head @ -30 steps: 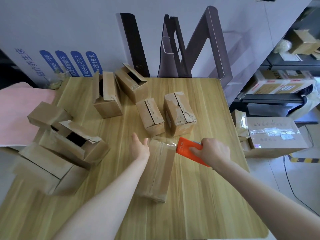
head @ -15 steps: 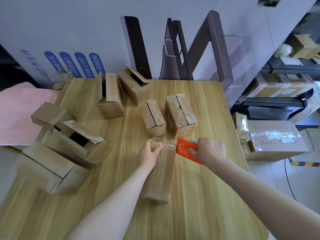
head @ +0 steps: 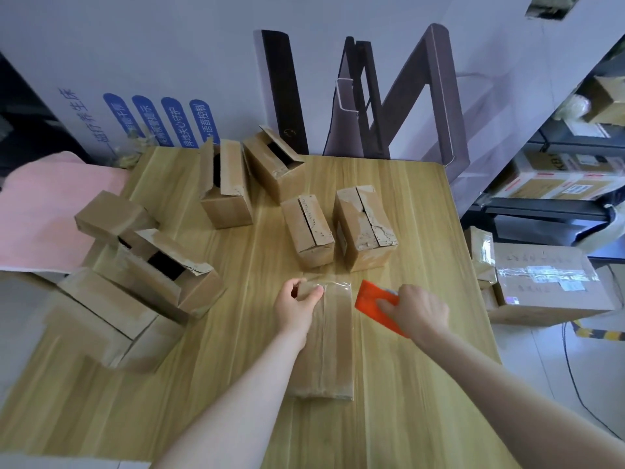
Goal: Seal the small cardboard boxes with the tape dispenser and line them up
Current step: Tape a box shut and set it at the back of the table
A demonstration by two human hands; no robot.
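A small cardboard box [head: 329, 346] lies lengthwise in the middle of the wooden table [head: 422, 384], with clear tape along its top. My left hand [head: 297, 307] grips the box's far left corner, thumb on the taped top. My right hand [head: 414, 309] holds the orange tape dispenser [head: 373, 304] just to the right of the box's far end. Two closed small boxes, one [head: 309, 230] beside the other [head: 365, 226], stand just beyond it.
Open-flapped boxes, one [head: 225, 186] next to another [head: 274, 162], sit at the table's far side. Several more boxes [head: 135, 275] are heaped at the left edge by a pink cloth [head: 44, 218]. On the floor to the right are a taped carton [head: 544, 282] and shelves [head: 558, 184].
My left hand went from resting open on the box's left side to gripping its far corner. The box has turned straighter, and the dispenser has come off its far end to the right.
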